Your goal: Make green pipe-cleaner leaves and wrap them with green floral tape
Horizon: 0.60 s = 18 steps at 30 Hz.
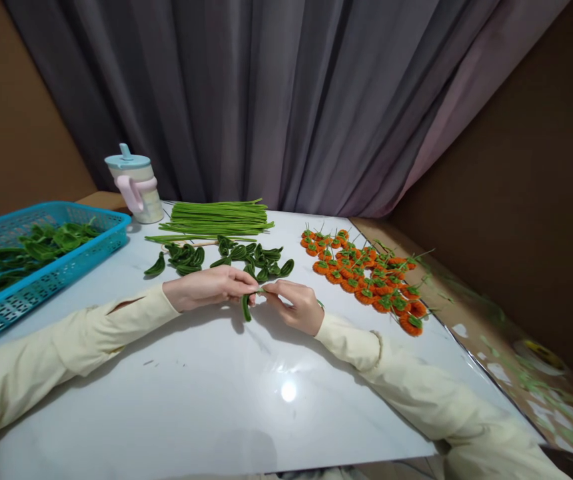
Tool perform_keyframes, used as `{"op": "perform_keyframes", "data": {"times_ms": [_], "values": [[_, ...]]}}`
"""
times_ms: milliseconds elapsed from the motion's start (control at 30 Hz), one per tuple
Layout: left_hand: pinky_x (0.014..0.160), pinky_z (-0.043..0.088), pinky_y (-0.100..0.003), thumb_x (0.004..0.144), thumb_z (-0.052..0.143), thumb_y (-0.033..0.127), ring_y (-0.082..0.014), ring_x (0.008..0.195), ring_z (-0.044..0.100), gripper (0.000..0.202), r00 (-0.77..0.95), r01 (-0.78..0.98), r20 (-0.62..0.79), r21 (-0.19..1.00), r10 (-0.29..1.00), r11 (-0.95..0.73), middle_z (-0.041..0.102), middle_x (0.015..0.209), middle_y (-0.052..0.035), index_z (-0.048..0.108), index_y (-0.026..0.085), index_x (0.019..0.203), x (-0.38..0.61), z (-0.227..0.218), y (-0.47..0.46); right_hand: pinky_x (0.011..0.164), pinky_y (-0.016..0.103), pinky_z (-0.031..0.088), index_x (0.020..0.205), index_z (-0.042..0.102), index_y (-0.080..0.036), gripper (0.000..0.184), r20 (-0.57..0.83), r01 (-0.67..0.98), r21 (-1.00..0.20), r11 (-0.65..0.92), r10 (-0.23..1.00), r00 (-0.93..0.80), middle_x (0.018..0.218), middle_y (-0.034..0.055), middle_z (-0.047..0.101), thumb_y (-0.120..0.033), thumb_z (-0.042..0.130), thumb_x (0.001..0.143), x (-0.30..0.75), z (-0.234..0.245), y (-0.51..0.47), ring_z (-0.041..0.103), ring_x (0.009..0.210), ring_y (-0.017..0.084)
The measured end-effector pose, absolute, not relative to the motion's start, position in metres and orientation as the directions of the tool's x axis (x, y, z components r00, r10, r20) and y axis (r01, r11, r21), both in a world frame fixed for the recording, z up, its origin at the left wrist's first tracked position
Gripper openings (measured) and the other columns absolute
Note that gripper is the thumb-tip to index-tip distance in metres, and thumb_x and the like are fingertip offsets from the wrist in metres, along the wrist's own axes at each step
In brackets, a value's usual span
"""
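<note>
Near the middle of the table, my left hand [216, 285] pinches a dark green pipe-cleaner leaf [246, 308], whose curved end hangs below the fingertips. My right hand [296, 305] is closed at the leaf's thin upper end, its fingertips almost meeting those of the left. What exactly lies between the two sets of fingertips is small and partly hidden. Just beyond my hands lie several finished-looking dark green leaves [254, 257], with another cluster of leaves [185, 258] to their left. Behind them is a bundle of light green pipe cleaners [219, 218].
At the left stands a blue perforated basket [61, 267] with green leaves [51, 243] inside. A lidded tumbler [139, 190] with a pink handle is at the back left. Many orange fuzzy flower pieces [361, 270] with green tops cover the right side of the white table [166, 407].
</note>
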<state>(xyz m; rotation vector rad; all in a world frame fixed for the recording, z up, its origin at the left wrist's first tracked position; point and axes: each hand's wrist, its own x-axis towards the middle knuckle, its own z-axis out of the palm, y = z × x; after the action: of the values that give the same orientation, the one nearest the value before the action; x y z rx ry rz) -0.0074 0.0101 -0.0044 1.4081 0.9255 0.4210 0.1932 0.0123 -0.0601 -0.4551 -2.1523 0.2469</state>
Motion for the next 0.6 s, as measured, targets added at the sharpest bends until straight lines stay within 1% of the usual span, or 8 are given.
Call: {"op": "perform_keyframes", "data": {"times_ms": [100,233,300,367,433,467,533,600], "values": [[0.065,0.041,-0.024,0.076,0.06,0.036,-0.0145,0.071,0.056,0.022,0.585,0.337,-0.2,0.941,0.786,-0.011,0.065,0.078,-0.0038,0.063,0.015,0.082,-0.007,-0.001,0.01,0.061,0.025,0.048,0.092,0.057,-0.016,0.017,0.731,0.232,-0.357,0.905,0.425,-0.534,0.074,0.0074,0.062,-0.017,0.04,0.091,0.193,-0.06,0.013,0.058,0.066,0.015],[0.07,0.043,-0.026,0.077,0.058,0.035,-0.0152,0.076,0.058,0.022,0.611,0.346,-0.13,0.931,0.781,-0.116,0.065,0.08,-0.0028,0.058,0.016,0.086,-0.008,-0.002,0.011,0.062,0.025,0.049,0.09,0.058,-0.015,0.017,0.739,0.235,-0.351,0.906,0.422,-0.525,0.074,0.0074,0.063,-0.017,0.041,0.091,0.193,-0.059,0.013,0.059,0.066,0.015],[0.071,0.044,-0.026,0.078,0.058,0.032,-0.0155,0.077,0.058,0.019,0.602,0.346,-0.005,0.903,0.798,-0.255,0.063,0.082,-0.0024,0.054,0.017,0.088,-0.009,-0.005,0.011,0.061,0.025,0.049,0.089,0.059,-0.015,0.016,0.738,0.234,-0.367,0.9,0.435,-0.516,0.074,0.0072,0.063,-0.016,0.043,0.09,0.193,-0.059,0.012,0.059,0.065,0.015],[0.073,0.043,-0.027,0.079,0.056,0.028,-0.0158,0.079,0.056,0.014,0.593,0.38,0.191,0.79,0.782,-0.481,0.061,0.084,-0.0026,0.054,0.017,0.088,-0.01,-0.009,0.009,0.061,0.024,0.049,0.088,0.059,-0.015,0.014,0.732,0.231,-0.403,0.886,0.463,-0.499,0.074,0.0066,0.064,-0.016,0.045,0.088,0.193,-0.058,0.012,0.06,0.065,0.015],[0.076,0.041,-0.029,0.082,0.052,0.024,-0.0162,0.08,0.055,0.009,0.619,0.414,0.37,0.596,0.693,-0.688,0.062,0.085,-0.0034,0.056,0.018,0.089,-0.012,-0.013,0.007,0.06,0.023,0.049,0.086,0.06,-0.016,0.012,0.723,0.22,-0.451,0.865,0.499,-0.478,0.074,0.0055,0.065,-0.017,0.048,0.086,0.194,-0.057,0.012,0.061,0.063,0.014],[0.078,0.04,-0.03,0.084,0.05,0.021,-0.0163,0.08,0.055,0.01,0.646,0.418,0.428,0.495,0.633,-0.761,0.062,0.085,-0.0038,0.057,0.018,0.09,-0.012,-0.015,0.006,0.06,0.022,0.049,0.085,0.06,-0.016,0.011,0.712,0.211,-0.482,0.85,0.52,-0.471,0.072,0.0047,0.066,-0.018,0.05,0.086,0.194,-0.057,0.013,0.062,0.062,0.014],[0.08,0.039,-0.032,0.086,0.043,0.017,-0.0169,0.08,0.055,0.016,0.702,0.402,0.48,0.343,0.527,-0.849,0.063,0.084,-0.0048,0.058,0.018,0.092,-0.014,-0.019,0.006,0.059,0.022,0.05,0.083,0.061,-0.016,0.008,0.679,0.186,-0.551,0.813,0.567,-0.465,0.068,0.0028,0.066,-0.019,0.053,0.084,0.194,-0.056,0.013,0.062,0.059,0.013],[0.081,0.038,-0.034,0.088,0.039,0.014,-0.0176,0.083,0.056,0.021,0.732,0.393,0.486,0.27,0.477,-0.879,0.064,0.085,-0.0063,0.059,0.018,0.093,-0.014,-0.022,0.006,0.059,0.022,0.05,0.081,0.06,-0.017,0.007,0.628,0.154,-0.633,0.758,0.62,-0.471,0.064,0.0013,0.065,-0.021,0.055,0.083,0.193,-0.055,0.014,0.063,0.056,0.013]]}}
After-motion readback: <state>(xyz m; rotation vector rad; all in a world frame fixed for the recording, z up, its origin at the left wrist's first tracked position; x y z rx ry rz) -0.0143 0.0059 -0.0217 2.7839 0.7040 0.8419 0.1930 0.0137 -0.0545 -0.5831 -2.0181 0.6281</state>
